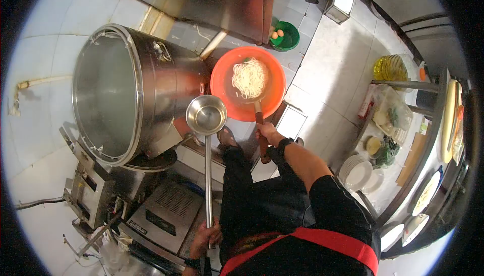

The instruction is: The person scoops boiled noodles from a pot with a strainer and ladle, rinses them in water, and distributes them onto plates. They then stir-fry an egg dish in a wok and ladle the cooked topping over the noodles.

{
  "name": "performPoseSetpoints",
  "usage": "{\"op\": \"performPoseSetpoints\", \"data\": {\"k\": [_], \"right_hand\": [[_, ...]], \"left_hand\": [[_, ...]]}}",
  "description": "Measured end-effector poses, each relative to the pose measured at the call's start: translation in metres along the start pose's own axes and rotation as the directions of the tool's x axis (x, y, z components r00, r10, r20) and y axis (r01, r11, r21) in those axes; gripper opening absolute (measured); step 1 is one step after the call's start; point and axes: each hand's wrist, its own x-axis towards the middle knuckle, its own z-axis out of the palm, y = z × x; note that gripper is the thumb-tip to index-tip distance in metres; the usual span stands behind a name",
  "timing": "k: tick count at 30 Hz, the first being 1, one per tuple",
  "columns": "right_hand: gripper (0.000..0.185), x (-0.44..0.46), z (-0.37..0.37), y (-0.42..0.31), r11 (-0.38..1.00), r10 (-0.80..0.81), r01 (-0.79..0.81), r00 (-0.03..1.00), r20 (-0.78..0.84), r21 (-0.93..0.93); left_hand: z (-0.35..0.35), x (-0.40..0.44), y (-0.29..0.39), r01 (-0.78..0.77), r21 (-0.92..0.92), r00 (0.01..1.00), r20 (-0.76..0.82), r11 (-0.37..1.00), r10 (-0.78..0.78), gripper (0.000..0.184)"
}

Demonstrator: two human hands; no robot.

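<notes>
My left hand [205,238] is closed round the lower end of a long steel ladle [208,170]. The ladle's round bowl [206,116] is up beside the big pot, and no food shows in it. My right hand [268,132] grips the brown wooden handle of a strainer [263,150]. Its head reaches over the orange basin [219,69] and lies mostly hidden under a heap of pale noodles [249,78]. Whether the strainer touches the basin's bottom, I cannot tell. A bit of green shows at the top of the noodles.
A tall steel pot [166,82] of cloudy liquid stands at left. Behind the orange basin is a green basin [287,37] with eggs beside its rim. At right, a shelf holds stacked white plates [357,171], a bottle of yellow oil [389,68] and bagged greens. A metal appliance [169,213] sits lower left.
</notes>
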Motion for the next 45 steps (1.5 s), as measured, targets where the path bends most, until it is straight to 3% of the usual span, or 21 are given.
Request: {"op": "performPoseSetpoints", "data": {"k": [4, 5, 7, 9, 12, 17, 19, 22, 25, 27, 28, 30, 32, 33, 35, 36, 38, 39, 41, 43, 45], "right_hand": [[0.019, -0.016, 0.001, -0.002, 0.994, -0.056, 0.061, 0.997, 0.059, -0.086], [0.019, -0.018, 0.0, 0.001, 0.995, -0.06, 0.065, 0.996, 0.059, -0.082], [0.017, -0.022, 0.0, 0.009, 0.992, -0.03, 0.019, 0.996, 0.087, 0.122], [0.017, -0.032, 0.0, 0.011, 0.994, -0.079, 0.072, 0.993, 0.09, 0.077], [0.018, -0.056, -0.004, 0.016, 0.995, -0.102, 0.099, 0.988, 0.112, 0.032], [0.018, -0.072, -0.022, 0.027, 0.998, -0.062, 0.059, 0.984, 0.164, 0.023], [0.018, -0.089, -0.028, 0.021, 0.992, -0.117, 0.122, 0.983, 0.142, -0.03], [0.018, -0.104, -0.041, 0.017, 0.998, -0.023, 0.032, 0.986, 0.167, -0.05], [0.018, -0.128, -0.048, 0.01, 0.999, 0.012, -0.006, 0.981, 0.196, -0.031], [0.017, -0.163, -0.048, 0.005, 0.996, -0.027, 0.041, 0.984, 0.176, -0.077], [0.017, -0.183, -0.049, 0.0, 0.984, -0.037, 0.062, 0.988, 0.148, -0.166], [0.018, -0.223, -0.061, 0.015, 0.96, -0.042, 0.072, 0.992, 0.115, -0.272], [0.02, -0.248, -0.076, 0.029, 0.798, -0.26, 0.231, 0.965, 0.028, -0.557], [0.02, -0.259, -0.077, 0.022, 0.788, -0.265, 0.237, 0.964, 0.036, -0.568], [0.015, -0.286, -0.075, 0.003, 0.878, -0.197, 0.23, 0.973, 0.121, -0.42], [0.015, -0.291, -0.067, -0.011, 0.872, -0.196, 0.23, 0.973, 0.122, -0.433], [0.014, -0.293, -0.051, -0.038, 0.983, 0.018, 0.02, 0.98, 0.197, -0.185], [0.014, -0.294, -0.053, -0.038, 0.98, 0.008, 0.031, 0.98, 0.196, -0.196], [0.015, -0.298, -0.054, -0.032, 1.0, 0.013, -0.009, 0.96, 0.279, -0.016], [0.017, -0.335, -0.054, -0.029, 0.996, -0.048, 0.065, 0.965, 0.259, -0.059], [0.016, -0.362, -0.064, -0.013, 0.929, -0.17, 0.225, 0.964, 0.204, -0.293]], "left_hand": [[-0.005, -0.002, -0.006, -0.046, -0.111, 0.989, 0.133, 0.993, 0.061, 0.015], [-0.003, -0.003, -0.005, -0.048, -0.013, 0.997, 0.067, 0.999, 0.049, 0.015], [-0.003, -0.004, -0.006, -0.045, 0.087, 0.999, -0.003, 0.995, 0.045, 0.015], [-0.003, -0.006, -0.009, -0.038, -0.084, 0.993, 0.106, 0.996, 0.046, 0.015], [0.004, -0.012, -0.006, -0.018, -0.11, 0.995, 0.094, 0.994, 0.029, 0.015], [0.004, -0.007, -0.012, 0.016, -0.043, 0.999, 0.035, 0.999, -0.015, 0.013], [0.004, -0.007, -0.016, 0.023, -0.057, 1.0, 0.011, 0.998, -0.023, 0.012], [-0.009, 0.001, -0.028, 0.054, -0.012, 0.997, -0.047, 0.998, -0.054, 0.011], [-0.007, 0.002, -0.025, -0.015, 0.031, 0.998, -0.055, 0.999, 0.017, 0.011], [-0.007, -0.002, -0.022, -0.039, -0.044, 0.996, 0.073, 0.998, 0.042, 0.012], [-0.007, -0.003, -0.02, -0.015, 0.045, 1.0, -0.009, 0.999, 0.015, 0.012], [-0.011, -0.008, -0.018, -0.012, 0.003, 0.999, 0.037, 1.0, 0.012, 0.011], [-0.016, -0.011, -0.017, -0.007, -0.101, 0.997, 0.075, 0.995, 0.014, 0.01], [-0.018, -0.014, -0.019, -0.016, -0.114, 0.997, 0.079, 0.993, 0.025, 0.01], [-0.019, -0.014, -0.012, -0.023, -0.116, 0.994, 0.105, 0.993, 0.035, 0.011], [-0.015, -0.016, -0.006, -0.002, -0.144, 0.994, 0.112, 0.99, 0.018, 0.009], [-0.019, -0.011, -0.002, -0.02, -0.094, 0.989, 0.141, 0.995, 0.034, 0.009], [-0.021, -0.007, 0.0, -0.054, -0.027, 0.984, 0.167, 0.998, 0.058, 0.01], [-0.025, -0.005, 0.001, -0.034, -0.088, 0.984, 0.173, 0.996, 0.049, 0.01], [-0.026, -0.002, 0.003, -0.081, -0.009, 0.988, 0.132, 0.997, 0.081, 0.01], [-0.021, -0.008, 0.011, -0.072, -0.026, 0.985, 0.153, 0.997, 0.076, 0.01]]}}
